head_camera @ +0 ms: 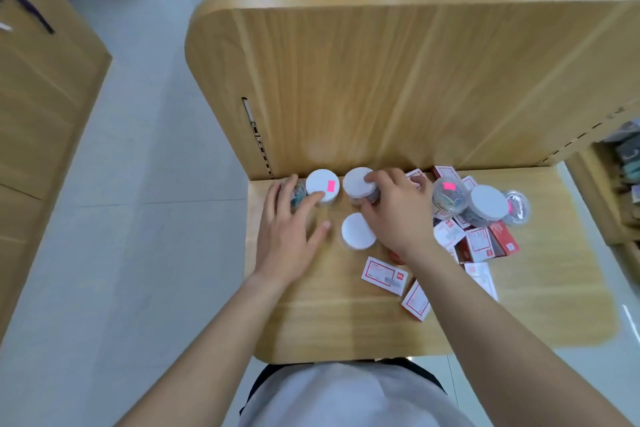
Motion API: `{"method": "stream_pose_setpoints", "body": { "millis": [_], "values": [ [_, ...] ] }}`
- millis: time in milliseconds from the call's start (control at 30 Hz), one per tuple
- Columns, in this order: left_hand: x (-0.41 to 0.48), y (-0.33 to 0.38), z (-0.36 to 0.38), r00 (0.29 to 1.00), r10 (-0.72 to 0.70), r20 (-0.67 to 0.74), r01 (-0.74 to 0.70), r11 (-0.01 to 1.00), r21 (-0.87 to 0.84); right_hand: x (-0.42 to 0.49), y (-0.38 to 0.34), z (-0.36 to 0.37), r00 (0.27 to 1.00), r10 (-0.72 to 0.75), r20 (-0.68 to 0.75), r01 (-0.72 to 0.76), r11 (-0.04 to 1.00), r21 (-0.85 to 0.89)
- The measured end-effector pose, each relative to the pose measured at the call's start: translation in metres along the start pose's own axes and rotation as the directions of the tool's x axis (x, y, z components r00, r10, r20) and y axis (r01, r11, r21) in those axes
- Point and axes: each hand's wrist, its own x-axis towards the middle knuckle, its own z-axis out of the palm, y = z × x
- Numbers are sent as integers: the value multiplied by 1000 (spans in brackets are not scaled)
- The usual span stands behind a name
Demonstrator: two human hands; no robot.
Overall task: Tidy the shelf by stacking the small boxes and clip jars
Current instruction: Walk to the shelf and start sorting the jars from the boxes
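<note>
Three white-lidded clip jars stand at the back left of the wooden shelf (346,322). My left hand (287,229) holds the left jar (322,185), which has a pink sticker on its lid, thumb and fingers curled around it. My right hand (394,211) grips the middle jar (358,182) from its right side. A third jar (358,236) stands just in front, between my hands. To the right, more clip jars (486,203) lie in a heap with small red and white boxes (479,243). Two boxes (383,276) lie apart near my right forearm.
The shelf's upright wooden back panel (398,87) rises directly behind the jars. The shelf's left edge drops to a pale tiled floor (138,218). Another wooden unit (38,114) stands across the aisle at left. More shelving with goods (627,163) is at far right.
</note>
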Motion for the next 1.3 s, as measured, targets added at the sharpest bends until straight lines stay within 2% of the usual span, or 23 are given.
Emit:
{"method": "stream_pose_setpoints", "body": {
  "millis": [100,167,300,467,533,633,733,800,867,967,1033,1100,1167,1233,1300],
  "values": [
    [-1,-1,-6,996,-52,-66,46,995,-92,-1,-12,-3,996,-36,79,35,999,23],
    [-11,0,-3,995,-23,-98,14,995,-97,-10,-7,-11,998,-54,34,52,998,38],
    [-21,17,16,1000,1,-20,-1,999,-39,-49,20,-27,996,4,-88,7,992,126],
    [-14,30,28,999,-31,-9,31,999,-12,-77,14,-19,999,46,-22,-47,998,-50],
    [-15,25,23,1000,1,-19,-2,999,-39,-77,13,-15,999,47,6,-46,998,-41],
    [-25,5,9,997,48,-66,-55,993,-100,-77,13,-7,997,-64,51,61,997,55],
    [-40,-11,-1,989,-30,-144,15,994,-105,-69,0,-3,976,-200,83,178,959,219],
    [-45,-13,-3,989,-105,-100,90,985,-147,-56,-14,-4,963,-240,120,204,946,252],
    [-44,-13,-4,991,-113,-72,102,984,-148,-48,-20,-9,962,-263,66,241,942,234],
    [-34,-8,-5,984,-79,-160,73,996,-43,-45,5,-27,967,-149,-207,186,967,173],
    [-24,7,-3,970,-27,-241,19,999,-34,-46,37,-43,955,6,-296,18,997,77],
    [-12,34,4,968,49,-247,-73,993,-89,-47,62,-53,971,108,-215,-123,991,-58],
    [2,67,12,973,127,-193,-158,975,-156,-45,73,-55,982,157,-104,-168,979,-111],
    [18,95,20,974,180,-135,-205,957,-204,-41,77,-57,981,165,-104,-168,985,-26],
    [31,118,26,973,207,-99,-225,943,-244,-42,85,-66,968,179,-178,-159,980,123]
  ]
}}
